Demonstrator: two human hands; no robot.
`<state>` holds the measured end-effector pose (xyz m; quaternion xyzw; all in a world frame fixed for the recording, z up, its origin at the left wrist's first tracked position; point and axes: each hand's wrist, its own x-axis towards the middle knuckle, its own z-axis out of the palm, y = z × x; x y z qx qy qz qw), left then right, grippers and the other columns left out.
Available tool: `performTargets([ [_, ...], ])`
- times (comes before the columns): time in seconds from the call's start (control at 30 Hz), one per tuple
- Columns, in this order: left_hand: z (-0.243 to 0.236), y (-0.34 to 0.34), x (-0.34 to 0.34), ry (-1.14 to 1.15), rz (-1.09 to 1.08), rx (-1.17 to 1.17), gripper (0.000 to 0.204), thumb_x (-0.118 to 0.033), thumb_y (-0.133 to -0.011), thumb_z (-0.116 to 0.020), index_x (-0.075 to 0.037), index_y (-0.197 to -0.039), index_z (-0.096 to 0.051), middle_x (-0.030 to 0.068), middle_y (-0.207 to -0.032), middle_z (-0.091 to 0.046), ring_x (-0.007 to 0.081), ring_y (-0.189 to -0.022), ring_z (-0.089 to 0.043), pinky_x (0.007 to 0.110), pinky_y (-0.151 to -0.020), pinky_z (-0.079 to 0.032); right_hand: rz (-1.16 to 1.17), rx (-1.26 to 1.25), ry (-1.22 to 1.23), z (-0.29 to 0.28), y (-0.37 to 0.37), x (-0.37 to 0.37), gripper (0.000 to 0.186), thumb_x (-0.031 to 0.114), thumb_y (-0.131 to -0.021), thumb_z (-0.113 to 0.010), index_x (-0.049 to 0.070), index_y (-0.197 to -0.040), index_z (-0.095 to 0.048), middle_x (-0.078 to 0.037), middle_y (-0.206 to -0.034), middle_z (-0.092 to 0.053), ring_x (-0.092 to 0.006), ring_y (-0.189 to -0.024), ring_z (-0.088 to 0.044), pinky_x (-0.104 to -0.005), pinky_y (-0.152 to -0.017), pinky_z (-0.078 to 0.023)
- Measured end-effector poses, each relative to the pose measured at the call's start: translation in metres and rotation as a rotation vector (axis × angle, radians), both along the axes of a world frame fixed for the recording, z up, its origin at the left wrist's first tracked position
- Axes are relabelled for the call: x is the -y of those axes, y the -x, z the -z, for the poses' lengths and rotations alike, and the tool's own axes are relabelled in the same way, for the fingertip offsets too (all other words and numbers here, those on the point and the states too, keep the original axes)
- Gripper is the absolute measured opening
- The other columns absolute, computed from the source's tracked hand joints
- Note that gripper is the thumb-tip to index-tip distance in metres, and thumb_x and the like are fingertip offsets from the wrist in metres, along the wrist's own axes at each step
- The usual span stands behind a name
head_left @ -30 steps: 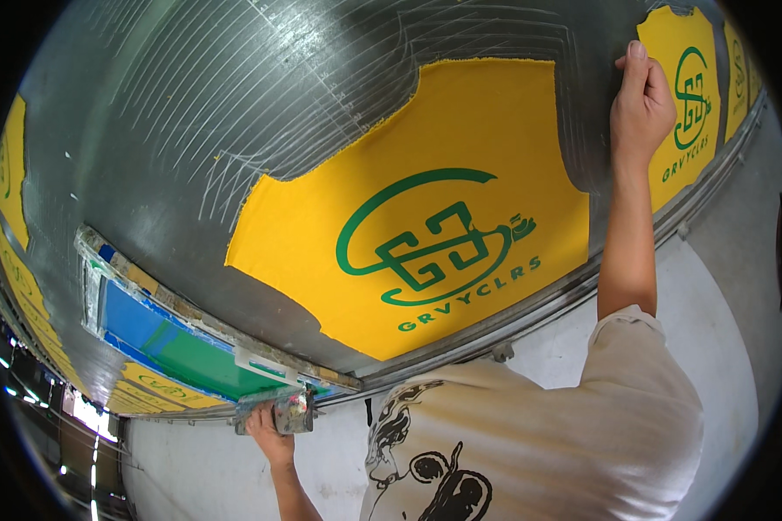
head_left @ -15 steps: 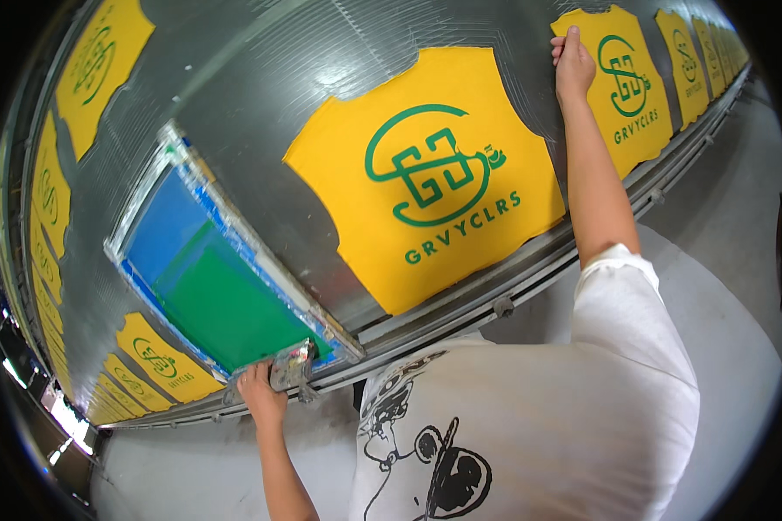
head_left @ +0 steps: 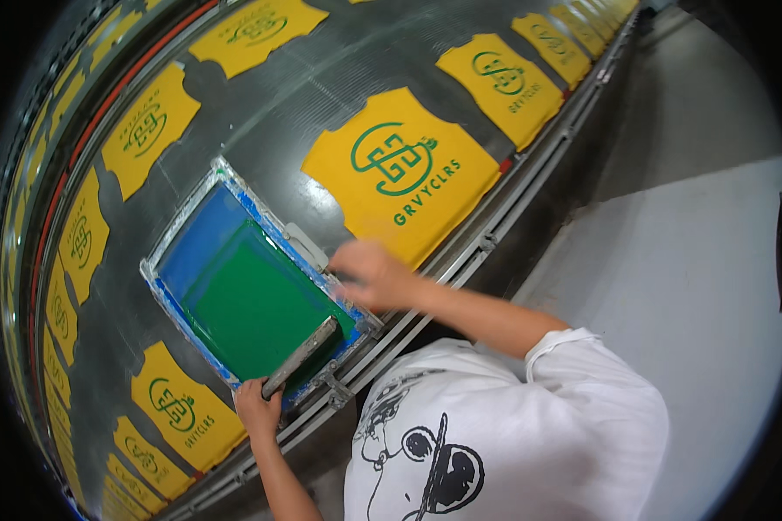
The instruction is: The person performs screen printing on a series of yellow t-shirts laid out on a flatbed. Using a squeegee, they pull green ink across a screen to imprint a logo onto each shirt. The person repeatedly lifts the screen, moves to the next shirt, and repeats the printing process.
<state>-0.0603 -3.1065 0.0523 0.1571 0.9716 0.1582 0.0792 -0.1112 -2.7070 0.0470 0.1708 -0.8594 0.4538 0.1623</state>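
My left hand (head_left: 258, 404) is closed on one end of a metal squeegee (head_left: 304, 352), which lies slantwise over the green ink (head_left: 239, 286) in a screen frame (head_left: 176, 222). The frame has blue tape and rests on the dark table (head_left: 269, 130). My right hand (head_left: 369, 276), blurred, is at the frame's right side beside a pale handle (head_left: 306, 247); its fingers are too smeared to read. A yellow cut fabric piece (head_left: 339, 191) with a green printed emblem lies just beyond that hand.
More printed yellow pieces (head_left: 495, 113) run in rows along the table, on both sides of the frame (head_left: 152, 139). A metal rail (head_left: 488, 243) follows the near edge. Grey floor (head_left: 669, 278) shows at the right.
My right hand has moved down and left from a yellow piece to the frame's side. The view has shifted, showing more of the rows. The squeegee now sits farther over the ink.
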Motion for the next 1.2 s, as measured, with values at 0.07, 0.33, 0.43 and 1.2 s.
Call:
performTargets([
  [0.07, 0.011, -0.008, 0.013, 0.027, 0.022, -0.076, 0.032, -0.032, -0.078, -0.082, -0.006, -0.092, -0.069, 0.0134, -0.094, -0.067, 0.0383, -0.091, -0.062, 0.048, -0.082, -0.046, -0.078, -0.073, -0.169, -0.016, -0.033, 0.054, 0.054, 0.036, -0.075, -0.084, 0.004, -0.114, -0.064, -0.011, -0.112, -0.064, -0.0318, -0.110, -0.058, -0.0441, -0.096, -0.044],
  [0.33, 0.049, -0.011, 0.005, 0.118, -0.013, -0.332, 0.045, -0.044, -0.067, -0.090, -0.008, -0.082, -0.066, 0.0096, -0.084, -0.066, 0.0347, -0.082, -0.065, 0.047, -0.072, -0.050, 0.006, -0.002, -0.551, 0.046, -0.067, 0.117, 0.047, 0.038, -0.071, -0.085, 0.009, -0.101, -0.064, -0.006, -0.095, -0.059, -0.0251, -0.098, -0.056, -0.0387, -0.089, -0.041],
  [0.43, 0.057, -0.017, 0.005, 0.135, -0.047, -0.372, 0.048, -0.045, -0.063, -0.091, -0.009, -0.081, -0.067, 0.0090, -0.082, -0.066, 0.0341, -0.083, -0.065, 0.047, -0.073, -0.050, 0.003, -0.048, -0.579, 0.057, -0.070, 0.124, 0.037, 0.034, -0.073, -0.083, 0.011, -0.093, -0.063, -0.005, -0.092, -0.061, -0.0246, -0.099, -0.057, -0.0368, -0.088, -0.042],
  [1.2, -0.007, 0.248, 0.028, 0.104, 0.014, -0.100, 0.063, -0.069, -0.067, -0.081, -0.009, -0.088, -0.076, 0.0128, -0.087, -0.074, 0.0342, -0.084, -0.072, 0.046, -0.071, -0.057, -0.083, 0.068, -0.609, 0.010, 0.204, 0.130, 0.045, 0.041, -0.070, -0.088, 0.007, -0.085, -0.063, -0.013, -0.084, -0.067, -0.0378, -0.087, -0.066, -0.0504, -0.074, -0.053],
])
